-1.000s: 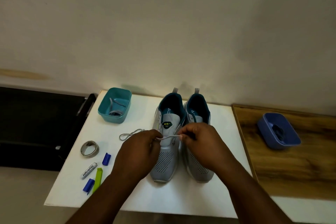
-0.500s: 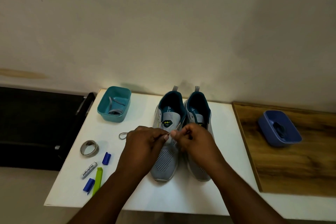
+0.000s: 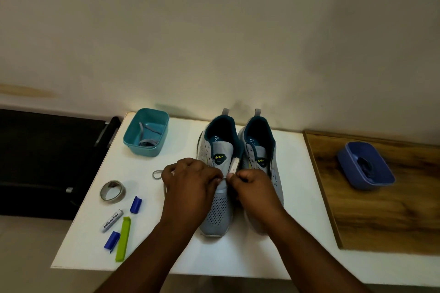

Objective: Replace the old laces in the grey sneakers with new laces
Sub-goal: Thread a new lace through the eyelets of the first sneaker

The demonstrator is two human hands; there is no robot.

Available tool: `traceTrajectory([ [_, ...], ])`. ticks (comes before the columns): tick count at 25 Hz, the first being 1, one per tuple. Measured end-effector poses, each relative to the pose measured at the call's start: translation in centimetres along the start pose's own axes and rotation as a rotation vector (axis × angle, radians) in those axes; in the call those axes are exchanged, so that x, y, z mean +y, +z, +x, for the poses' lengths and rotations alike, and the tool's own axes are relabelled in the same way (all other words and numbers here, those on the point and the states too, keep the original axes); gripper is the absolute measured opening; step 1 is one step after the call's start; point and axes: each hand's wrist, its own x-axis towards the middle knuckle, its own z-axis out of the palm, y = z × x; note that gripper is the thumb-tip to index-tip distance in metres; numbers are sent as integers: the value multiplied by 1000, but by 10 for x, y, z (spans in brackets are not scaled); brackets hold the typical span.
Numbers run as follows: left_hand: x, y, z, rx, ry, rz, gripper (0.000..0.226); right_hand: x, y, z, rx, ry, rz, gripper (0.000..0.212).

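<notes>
Both hands pinch a grey lace over the left-hand grey sneaker on the white table.

The two grey sneakers [image 3: 238, 173] stand side by side on the white table [image 3: 297, 197], long axes running from the near edge towards the wall, toes pointing at the person and heels at the wall. The left hand [image 3: 190, 183] and right hand [image 3: 252, 188], fingers curled, meet over the left-hand shoe's eyelets, each pinching the grey lace [image 3: 157, 174]; its loose loop lies on the table just left of that shoe. Further left of the sneakers sits a teal tub [image 3: 146, 132] holding laces. Well right of the sneakers, a blue tub [image 3: 365, 165] rests on a wooden board [image 3: 381, 216].
</notes>
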Motion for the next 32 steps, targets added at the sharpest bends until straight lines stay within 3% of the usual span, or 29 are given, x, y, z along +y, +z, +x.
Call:
traceTrajectory([
  [6,9,-6,0,-46,25,115,7,-6,-4,-6,-31,58,96,22],
  [15,15,-9,1,-143,-9,184,11,-1,0,-6,23,-8,18,18],
  [18,11,-9,1,-150,-31,141,21,-4,-6,-7,-76,17,127,21],
  [20,11,-10,1,-154,-37,128,23,-1,-11,-9,-156,-35,58,27],
  [24,15,-8,1,-173,-64,122,23,3,-3,-20,83,-154,-341,4],
  [27,12,-6,0,-166,-90,64,18,3,6,-20,156,-120,-359,20],
  [32,12,-2,1,-147,-107,18,16,3,8,-13,180,-90,-341,19],
])
